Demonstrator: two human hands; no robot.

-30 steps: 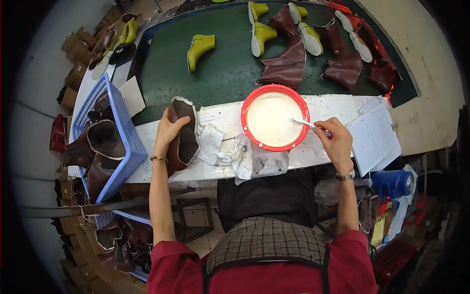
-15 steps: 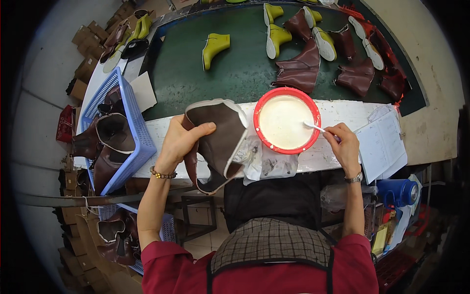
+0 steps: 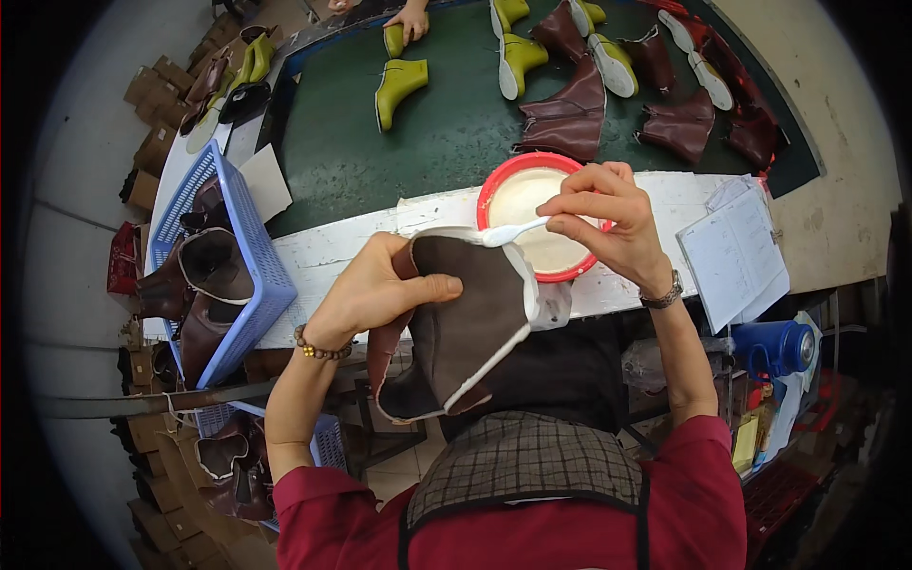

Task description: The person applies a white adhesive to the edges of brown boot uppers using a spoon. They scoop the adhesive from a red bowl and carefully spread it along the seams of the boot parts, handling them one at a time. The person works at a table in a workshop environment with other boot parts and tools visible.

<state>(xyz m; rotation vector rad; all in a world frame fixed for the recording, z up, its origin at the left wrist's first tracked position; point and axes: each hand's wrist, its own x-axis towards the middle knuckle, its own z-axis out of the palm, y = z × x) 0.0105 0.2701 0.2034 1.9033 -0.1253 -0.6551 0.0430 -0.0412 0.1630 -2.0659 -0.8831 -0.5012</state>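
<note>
My left hand (image 3: 378, 290) grips a dark brown leather boot upper (image 3: 456, 328) with a white edge, held up in front of me over the white bench edge (image 3: 323, 249). My right hand (image 3: 603, 223) pinches a white brush (image 3: 513, 233), its tip touching the upper's top edge. Right behind the brush stands a red-rimmed bowl (image 3: 494, 180) of white glue.
A blue basket (image 3: 249, 285) with several brown uppers stands at my left. On the green conveyor (image 3: 446, 133) lie brown uppers (image 3: 568, 119) and yellow-green lasts (image 3: 399, 84); another person's hand (image 3: 413, 19) touches one. An open notebook (image 3: 736, 256) and a blue bottle (image 3: 774, 347) are at right.
My left hand has lifted the brown upper from the bench toward me. My right hand has brought the brush out of the glue bowl onto the upper's edge.
</note>
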